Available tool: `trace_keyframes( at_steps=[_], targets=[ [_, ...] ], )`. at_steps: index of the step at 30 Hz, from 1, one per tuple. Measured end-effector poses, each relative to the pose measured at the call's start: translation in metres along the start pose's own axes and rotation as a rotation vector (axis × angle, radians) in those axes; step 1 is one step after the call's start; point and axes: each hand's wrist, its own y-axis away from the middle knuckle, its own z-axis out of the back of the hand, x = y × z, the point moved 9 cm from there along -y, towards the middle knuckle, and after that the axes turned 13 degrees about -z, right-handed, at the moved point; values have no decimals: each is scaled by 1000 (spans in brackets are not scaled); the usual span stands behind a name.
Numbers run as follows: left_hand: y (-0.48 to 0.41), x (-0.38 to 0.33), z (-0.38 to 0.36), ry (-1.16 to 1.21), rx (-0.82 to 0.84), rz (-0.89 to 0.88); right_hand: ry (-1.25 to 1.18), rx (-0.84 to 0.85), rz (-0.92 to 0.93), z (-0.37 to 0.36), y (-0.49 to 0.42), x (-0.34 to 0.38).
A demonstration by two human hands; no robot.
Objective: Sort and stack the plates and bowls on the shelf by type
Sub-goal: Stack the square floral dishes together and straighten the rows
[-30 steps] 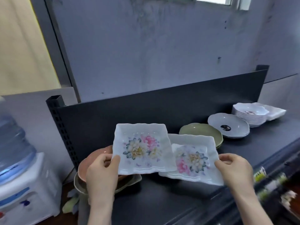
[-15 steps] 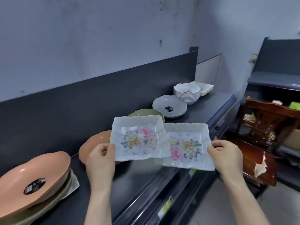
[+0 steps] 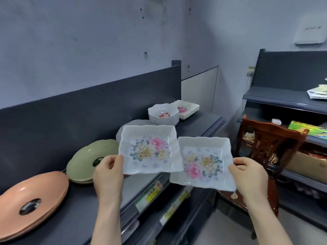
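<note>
Left hand [image 3: 108,172] gripping left floral plate [image 3: 148,149], right hand [image 3: 249,175] gripping right floral plate [image 3: 203,161], mid-frame. Bowl stack [image 3: 163,114], green dishes [image 3: 85,161], pink dishes [image 3: 35,195] seemingly sorted; these two awaiting stacking.

A stained blue-grey wall [image 3: 88,41] rose behind. To the right, a carved dark-red wooden chair [image 3: 269,138] stood before a dark metal shelving unit [image 3: 290,71], on pale grey floor [image 3: 230,232].
</note>
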Motion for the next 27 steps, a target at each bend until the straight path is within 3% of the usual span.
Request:
trace_keyframes(
  at_steps=[6,15,27],
  targets=[
    [8,4,-69,82,-56,92,-18,27,-15,8,-70,-11],
    [-20,6,-131,78,-132,74,-44,71,-72,-33,-148,-25],
    [-121,5,-189,103,-265,18,-94,103,42,-108,-269,65]
  ],
)
